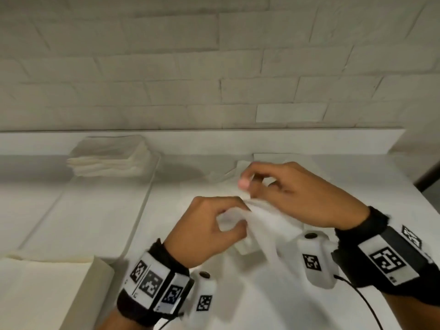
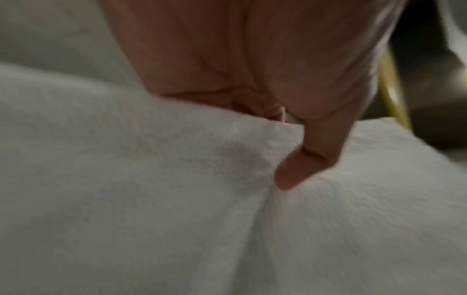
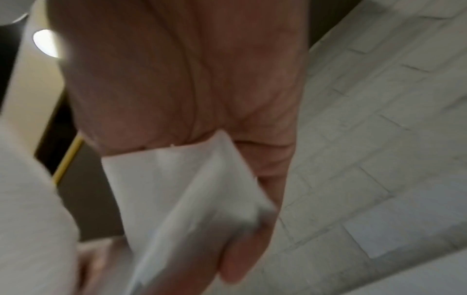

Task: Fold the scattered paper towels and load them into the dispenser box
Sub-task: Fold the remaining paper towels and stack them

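A white paper towel (image 1: 266, 227) hangs crumpled above the white table (image 1: 297, 313), held between both hands. My left hand (image 1: 234, 214) pinches its left end with curled fingers; in the left wrist view the thumb (image 2: 293, 171) presses into the towel (image 2: 151, 199). My right hand (image 1: 252, 191) grips the towel's upper right part, its forefinger raised and bent. The right wrist view shows a folded edge of the towel (image 3: 182, 189) against the fingers (image 3: 242, 257). A stack of folded towels (image 1: 109, 156) lies at the back left. I cannot make out a dispenser box with certainty.
A shallow white tray (image 1: 147, 198) runs along the left, with the stack at its far end. A cream block-like stack (image 1: 47, 289) sits at the near left. Loose towels (image 1: 228, 170) lie behind the hands. A brick wall (image 1: 214, 67) and a ledge close off the back.
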The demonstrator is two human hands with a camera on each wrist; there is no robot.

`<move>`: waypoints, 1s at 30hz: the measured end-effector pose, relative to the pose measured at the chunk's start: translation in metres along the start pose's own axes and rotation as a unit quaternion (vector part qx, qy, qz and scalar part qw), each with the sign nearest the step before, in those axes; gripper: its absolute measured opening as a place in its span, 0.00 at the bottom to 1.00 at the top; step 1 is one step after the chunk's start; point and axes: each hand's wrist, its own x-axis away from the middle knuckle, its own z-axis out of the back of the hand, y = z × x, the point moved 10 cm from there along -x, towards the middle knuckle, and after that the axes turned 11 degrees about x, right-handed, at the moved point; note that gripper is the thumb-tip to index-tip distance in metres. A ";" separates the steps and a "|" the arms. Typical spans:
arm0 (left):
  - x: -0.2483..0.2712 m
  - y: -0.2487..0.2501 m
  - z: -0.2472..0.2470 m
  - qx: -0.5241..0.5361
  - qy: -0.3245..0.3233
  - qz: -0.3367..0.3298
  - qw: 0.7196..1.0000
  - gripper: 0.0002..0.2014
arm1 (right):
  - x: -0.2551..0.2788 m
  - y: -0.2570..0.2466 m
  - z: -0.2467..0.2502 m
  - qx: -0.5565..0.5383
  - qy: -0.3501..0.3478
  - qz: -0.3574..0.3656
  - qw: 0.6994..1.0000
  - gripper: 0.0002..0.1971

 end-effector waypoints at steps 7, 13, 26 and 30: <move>0.022 -0.065 0.013 0.294 0.222 0.169 0.914 0.32 | 0.033 0.053 -0.052 -0.357 0.082 -0.135 0.921 0.26; 0.038 -0.071 -0.003 0.343 0.220 0.185 0.894 0.26 | 0.031 0.024 -0.082 -0.294 0.156 -0.110 0.936 0.33; 0.124 -0.057 0.119 0.303 0.341 0.147 0.878 0.13 | -0.015 -0.077 -0.147 -0.269 0.089 -0.047 0.958 0.18; 0.166 -0.071 0.176 0.360 0.415 0.154 0.821 0.14 | -0.043 -0.125 -0.183 -0.238 0.020 -0.009 0.971 0.25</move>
